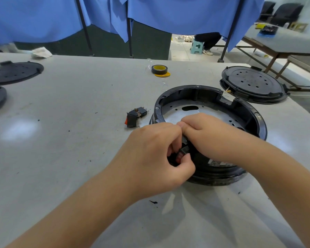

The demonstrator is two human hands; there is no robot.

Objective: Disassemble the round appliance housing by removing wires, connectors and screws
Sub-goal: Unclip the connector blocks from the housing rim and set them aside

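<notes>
Black plastic, round appliance housing (209, 97), lying flat on grey table (70, 140), open side up, ring axis vertical, near wall directly under both hands. Left hand (150, 158) curled tight, thumb and fingertips pinching small black switch with red rocker (182, 154) seated in that near wall. Right hand (209, 135) closed over the rim just beyond left hand, fingers curled down inside, likely pressing the switch body from behind; exact contact hidden. Best done by squeezing side clips first, then pushing straight outward through the wall, no twisting. Switch long axis apparently upright along the wall, rocker facing outward toward the wearer. Loose switch (135, 116) beyond left hand, tape roll (159, 69) farther off.
</notes>
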